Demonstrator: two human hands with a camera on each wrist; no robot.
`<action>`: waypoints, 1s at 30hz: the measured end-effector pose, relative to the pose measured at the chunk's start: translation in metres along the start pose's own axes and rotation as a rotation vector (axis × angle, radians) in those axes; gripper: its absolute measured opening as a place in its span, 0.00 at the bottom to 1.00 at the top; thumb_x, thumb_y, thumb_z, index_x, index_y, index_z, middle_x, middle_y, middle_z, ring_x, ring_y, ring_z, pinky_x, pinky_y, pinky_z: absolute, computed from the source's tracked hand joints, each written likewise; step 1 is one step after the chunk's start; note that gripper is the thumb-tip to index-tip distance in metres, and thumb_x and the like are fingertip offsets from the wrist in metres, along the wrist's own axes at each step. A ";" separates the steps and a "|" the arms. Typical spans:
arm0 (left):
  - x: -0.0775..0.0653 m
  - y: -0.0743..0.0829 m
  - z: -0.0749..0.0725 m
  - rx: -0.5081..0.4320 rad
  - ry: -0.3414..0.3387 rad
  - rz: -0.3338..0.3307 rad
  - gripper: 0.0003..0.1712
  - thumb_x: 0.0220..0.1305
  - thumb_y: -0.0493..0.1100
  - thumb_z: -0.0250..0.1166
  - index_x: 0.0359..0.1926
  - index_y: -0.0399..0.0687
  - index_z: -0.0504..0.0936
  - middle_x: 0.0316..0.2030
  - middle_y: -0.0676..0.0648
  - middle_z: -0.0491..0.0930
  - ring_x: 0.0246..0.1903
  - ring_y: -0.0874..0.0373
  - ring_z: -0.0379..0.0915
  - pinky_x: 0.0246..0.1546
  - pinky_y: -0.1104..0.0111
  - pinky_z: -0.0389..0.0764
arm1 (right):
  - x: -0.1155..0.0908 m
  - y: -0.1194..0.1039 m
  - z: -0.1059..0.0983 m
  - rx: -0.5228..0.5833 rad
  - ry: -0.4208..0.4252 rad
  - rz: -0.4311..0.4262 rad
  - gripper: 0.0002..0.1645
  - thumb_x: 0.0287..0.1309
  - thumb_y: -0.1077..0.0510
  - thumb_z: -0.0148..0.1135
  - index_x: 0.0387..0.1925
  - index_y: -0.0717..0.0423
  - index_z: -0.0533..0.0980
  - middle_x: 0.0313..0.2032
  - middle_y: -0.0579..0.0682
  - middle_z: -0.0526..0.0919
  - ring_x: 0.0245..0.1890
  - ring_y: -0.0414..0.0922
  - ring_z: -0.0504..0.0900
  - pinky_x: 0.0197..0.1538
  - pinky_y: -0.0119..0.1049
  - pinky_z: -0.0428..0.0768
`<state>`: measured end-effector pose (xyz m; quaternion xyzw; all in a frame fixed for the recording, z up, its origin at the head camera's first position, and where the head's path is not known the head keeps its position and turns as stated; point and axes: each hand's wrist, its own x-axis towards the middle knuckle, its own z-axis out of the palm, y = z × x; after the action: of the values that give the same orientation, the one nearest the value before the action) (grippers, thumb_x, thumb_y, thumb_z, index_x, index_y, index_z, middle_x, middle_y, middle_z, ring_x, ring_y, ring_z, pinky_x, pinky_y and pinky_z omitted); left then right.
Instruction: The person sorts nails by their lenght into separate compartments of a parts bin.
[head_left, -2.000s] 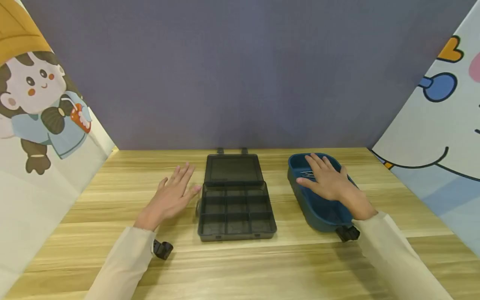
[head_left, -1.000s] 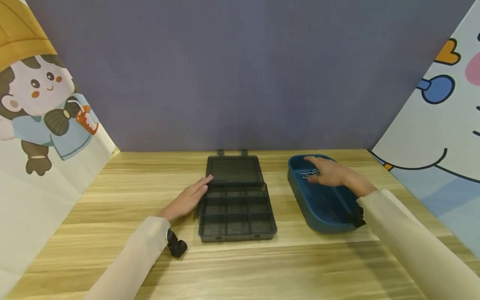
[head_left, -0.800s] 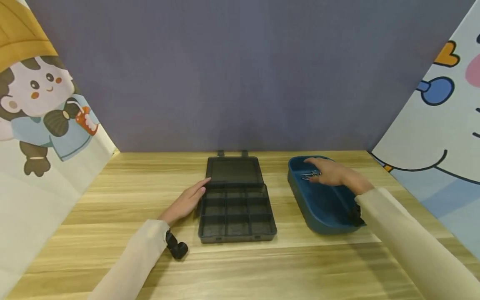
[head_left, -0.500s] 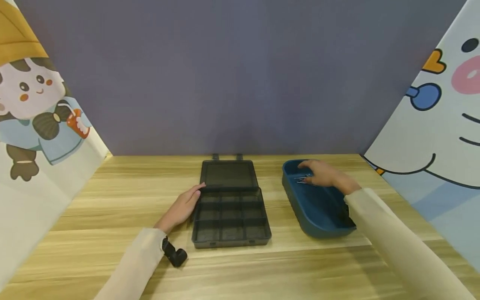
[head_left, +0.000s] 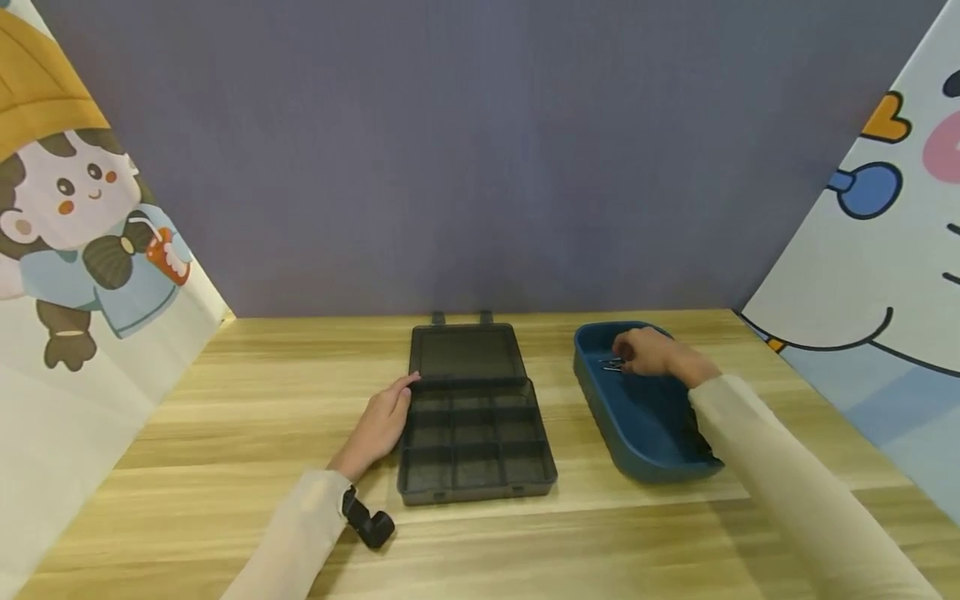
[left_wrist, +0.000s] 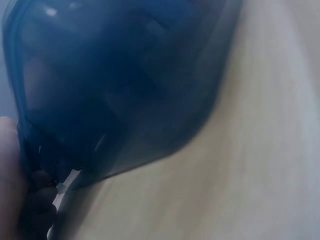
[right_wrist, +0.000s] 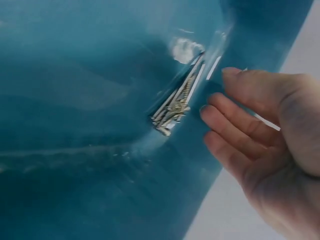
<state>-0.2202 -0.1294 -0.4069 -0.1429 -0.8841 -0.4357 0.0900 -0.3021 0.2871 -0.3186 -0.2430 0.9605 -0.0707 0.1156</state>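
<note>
A smoky clear organizer box [head_left: 476,467] with several compartments stands unlatched mid-table, its lid [head_left: 468,352] folded back. Along its left side my left hand [head_left: 378,425] rests, fingers mostly straight against the edge; the left wrist view shows the box's dark plastic [left_wrist: 125,90] beside my fingers [left_wrist: 9,175]. My right hand [head_left: 652,353] reaches into the blue bin [head_left: 624,437], thumb and fingers drawn together. Just beside it lies a small pile of thin silver screws [right_wrist: 177,100]. In the right wrist view, my right hand [right_wrist: 270,145] partly hides its index finger; whether it pinches a screw is unclear.
Behind the wooden table [head_left: 480,550] rises a grey panel [head_left: 480,167]. Printed cartoon walls flank it: a left wall [head_left: 187,325] and a right wall [head_left: 840,283]. Two lid latches [head_left: 486,317] stick out toward the panel.
My left hand has come to the box's left edge and stayed there. My right hand has lowered into the bin beside the screws, and its spread thumb and fingers have drawn together.
</note>
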 end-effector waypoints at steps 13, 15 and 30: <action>-0.002 -0.002 -0.001 0.004 -0.014 0.022 0.22 0.74 0.36 0.41 0.64 0.33 0.68 0.64 0.36 0.68 0.64 0.40 0.63 0.65 0.49 0.63 | 0.011 0.010 0.016 -0.026 0.035 0.008 0.10 0.54 0.67 0.62 0.39 0.65 0.79 0.34 0.56 0.82 0.35 0.51 0.80 0.39 0.46 0.80; 0.000 -0.002 0.000 0.008 -0.018 0.030 0.22 0.74 0.37 0.41 0.64 0.33 0.68 0.64 0.37 0.68 0.64 0.41 0.63 0.65 0.49 0.64 | 0.010 0.011 0.020 -0.025 0.038 0.001 0.08 0.54 0.67 0.62 0.38 0.64 0.80 0.33 0.55 0.82 0.34 0.50 0.80 0.38 0.45 0.80; 0.000 -0.007 0.000 -0.002 0.008 0.035 0.23 0.75 0.38 0.41 0.64 0.34 0.69 0.64 0.38 0.68 0.64 0.41 0.63 0.65 0.49 0.64 | 0.020 0.006 0.028 -0.067 0.052 0.004 0.08 0.52 0.70 0.58 0.34 0.62 0.80 0.31 0.54 0.81 0.30 0.48 0.79 0.34 0.42 0.79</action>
<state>-0.2222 -0.1336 -0.4125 -0.1567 -0.8806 -0.4357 0.1009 -0.3149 0.2805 -0.3501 -0.2429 0.9655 -0.0445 0.0825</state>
